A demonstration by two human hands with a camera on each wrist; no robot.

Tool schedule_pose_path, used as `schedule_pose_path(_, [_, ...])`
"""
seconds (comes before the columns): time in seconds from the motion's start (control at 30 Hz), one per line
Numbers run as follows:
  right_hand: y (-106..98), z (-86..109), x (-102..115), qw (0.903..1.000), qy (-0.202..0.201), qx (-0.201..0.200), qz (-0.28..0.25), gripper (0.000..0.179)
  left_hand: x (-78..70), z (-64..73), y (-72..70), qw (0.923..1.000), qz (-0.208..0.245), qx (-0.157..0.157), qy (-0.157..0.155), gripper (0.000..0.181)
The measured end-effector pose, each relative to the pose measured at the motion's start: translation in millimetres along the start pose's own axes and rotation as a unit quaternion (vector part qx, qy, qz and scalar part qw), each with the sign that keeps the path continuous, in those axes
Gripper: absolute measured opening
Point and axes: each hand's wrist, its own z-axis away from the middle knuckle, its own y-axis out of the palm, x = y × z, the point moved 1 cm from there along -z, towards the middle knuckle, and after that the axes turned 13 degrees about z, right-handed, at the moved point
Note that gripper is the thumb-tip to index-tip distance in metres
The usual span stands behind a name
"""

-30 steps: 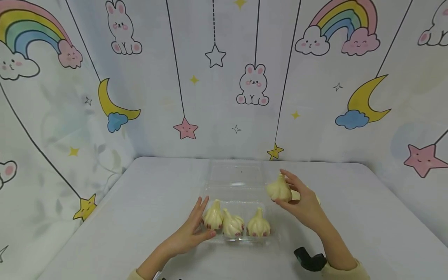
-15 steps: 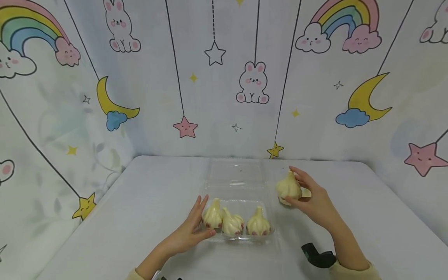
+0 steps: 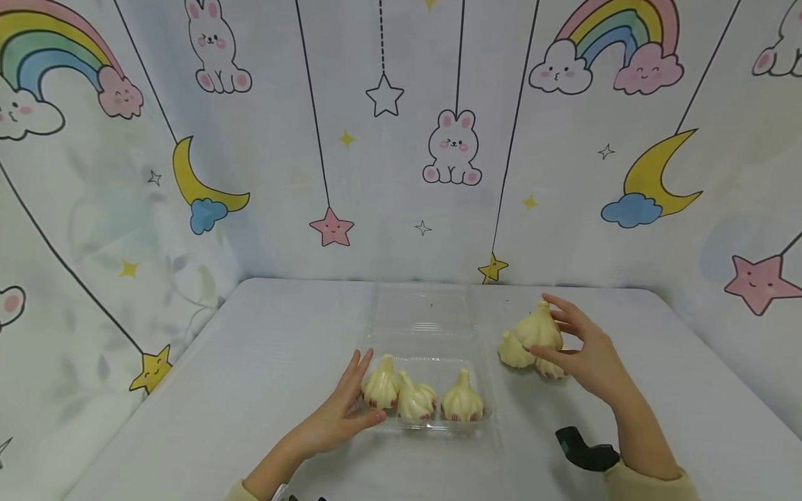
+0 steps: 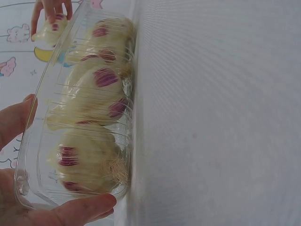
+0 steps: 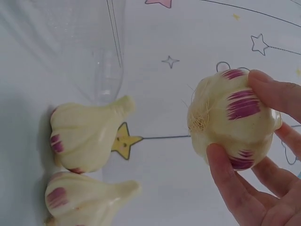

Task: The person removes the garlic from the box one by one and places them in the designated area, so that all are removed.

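In my right hand (image 3: 585,351) a garlic bulb (image 3: 540,327) is pinched between thumb and fingers, stem upward. The right wrist view shows its rooty base and purple streaks on this bulb (image 5: 235,117). Two more garlic bulbs stand just beneath it on the table, one at left (image 3: 514,351) and one partly hidden (image 3: 551,369). My left hand (image 3: 338,414) lies with straight fingers along the left end of a clear plastic clamshell box (image 3: 438,426), thumb at its front wall. Inside the box sit three garlic bulbs in a row, among them a middle bulb (image 3: 416,400).
The box's clear lid (image 3: 422,309) lies folded back behind it. A white table (image 3: 282,327) runs to a patterned backdrop (image 3: 401,174) along the back and sides. A black curved piece (image 3: 585,451) sits by the right wrist.
My right hand has moved right with its garlic bulb, from beside the box to above the two bulbs on the table, which now show more. The left hand has stayed at the box.
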Motion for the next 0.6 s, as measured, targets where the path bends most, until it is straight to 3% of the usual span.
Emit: schedule_pose_path(0.6, [-25.1,1.3,-31.4,0.998,0.061,-0.01,0.015,0.084,-1.1,-0.2,0.3,1.0,0.007,-0.001,-0.006,0.087])
